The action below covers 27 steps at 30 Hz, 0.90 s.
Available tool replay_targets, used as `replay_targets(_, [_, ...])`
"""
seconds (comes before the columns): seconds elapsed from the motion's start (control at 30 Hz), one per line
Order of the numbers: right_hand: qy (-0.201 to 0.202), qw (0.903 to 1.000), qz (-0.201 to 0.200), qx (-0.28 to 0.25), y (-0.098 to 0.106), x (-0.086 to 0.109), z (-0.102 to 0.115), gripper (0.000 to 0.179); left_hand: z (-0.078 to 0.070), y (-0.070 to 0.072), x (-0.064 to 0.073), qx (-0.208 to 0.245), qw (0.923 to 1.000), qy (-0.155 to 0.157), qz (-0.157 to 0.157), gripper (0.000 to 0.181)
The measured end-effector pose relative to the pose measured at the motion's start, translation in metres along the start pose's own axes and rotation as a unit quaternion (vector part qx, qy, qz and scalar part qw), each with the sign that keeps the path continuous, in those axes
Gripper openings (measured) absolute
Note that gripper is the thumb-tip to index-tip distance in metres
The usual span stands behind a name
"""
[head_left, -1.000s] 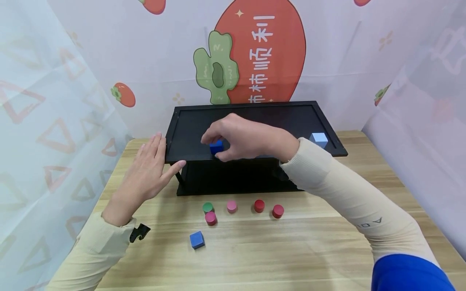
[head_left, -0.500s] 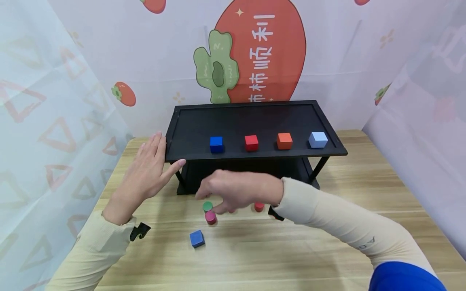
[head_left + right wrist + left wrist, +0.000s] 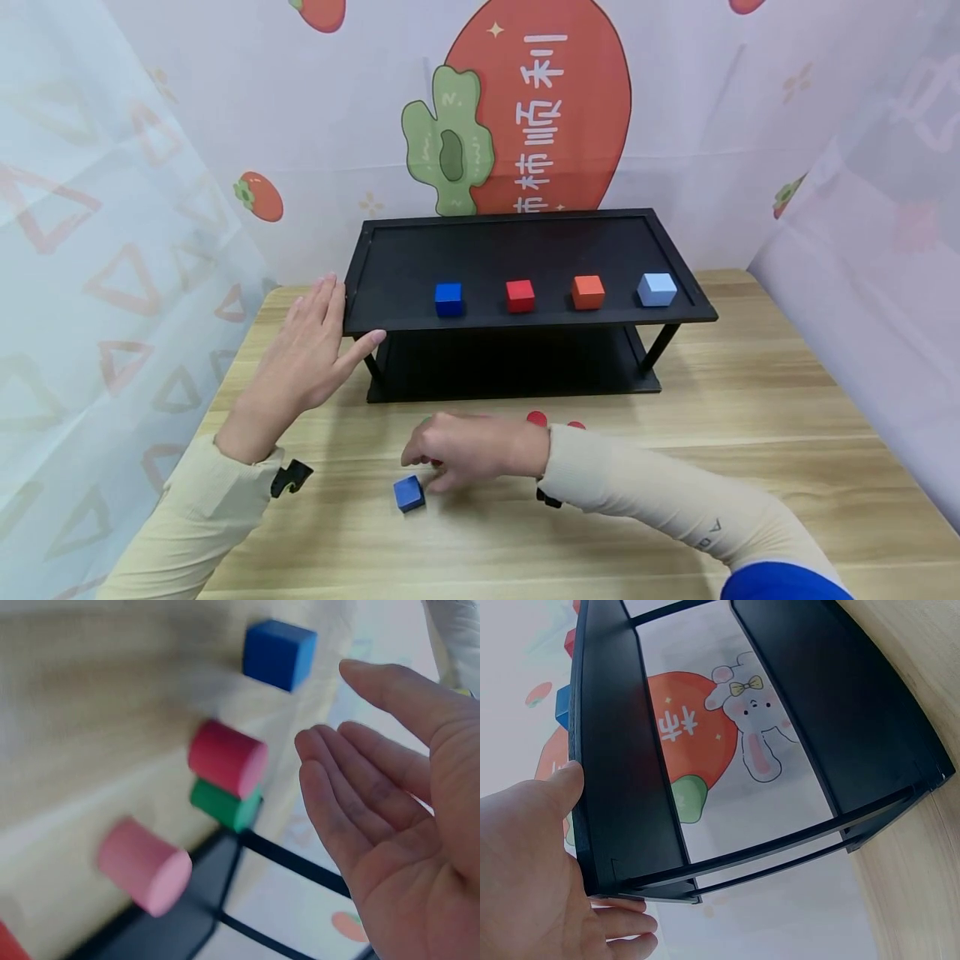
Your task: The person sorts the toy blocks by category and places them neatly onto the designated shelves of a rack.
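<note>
My left hand (image 3: pixel 300 350) rests straight-fingered along the left side of a black two-tier rack (image 3: pixel 480 242), its thumb at the front edge. Over the table, my right hand (image 3: pixel 471 450) hovers beside a blue cube (image 3: pixel 408 493), with fingers loosely bent and nothing between them. In the right wrist view, that blue cube (image 3: pixel 279 655) lies just beyond the thumb tip. A deep pink cylinder (image 3: pixel 227 757) and a green cylinder (image 3: pixel 225 805) sit close together near the fingers. The hand mostly covers them in the head view.
Along the rack's top front stand a blue cube (image 3: pixel 448 300), a red cube (image 3: pixel 520 296), an orange cube (image 3: pixel 588 292) and a light blue cube (image 3: pixel 657 290). A light pink cylinder (image 3: pixel 142 866) and a red cylinder (image 3: pixel 537 418) lie before the rack.
My right hand has let go of the blue cube on the rack's top and come down toward the blue cube on the table. My left hand stays at the rack.
</note>
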State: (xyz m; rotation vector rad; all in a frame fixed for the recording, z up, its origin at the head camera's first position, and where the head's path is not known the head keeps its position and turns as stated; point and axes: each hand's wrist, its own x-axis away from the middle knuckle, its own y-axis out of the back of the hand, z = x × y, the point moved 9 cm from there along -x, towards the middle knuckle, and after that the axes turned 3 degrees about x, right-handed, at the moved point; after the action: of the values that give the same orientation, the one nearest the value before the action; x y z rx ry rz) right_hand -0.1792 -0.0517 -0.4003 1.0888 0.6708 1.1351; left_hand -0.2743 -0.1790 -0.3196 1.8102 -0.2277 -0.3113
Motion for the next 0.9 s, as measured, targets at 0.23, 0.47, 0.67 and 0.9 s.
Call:
replay_targets(0.23, [-0.016,0.9998,-0.009,0.000,-0.016,-0.008,-0.002,0.029,-0.001,0.002,0.000,-0.001,1.0000,-0.001,-0.006,0.100])
replay_targets(0.47, [-0.010,0.9994,-0.005,0.032,-0.026,-0.016,0.002,0.014,-0.001,0.000,0.000,-0.006,1.0000,-0.002,0.003,0.100])
replay_targets(0.67, [-0.015,0.9984,0.002,0.055,-0.031,-0.020,0.006,0.018,-0.001,0.000,0.001,-0.007,1.0000,-0.002,0.004,0.100])
replay_targets(0.9, [-0.013,0.9993,0.006,0.034,-0.027,-0.019,0.007,0.015,-0.002,0.000,0.001,-0.009,0.9999,-0.004,0.003,0.100])
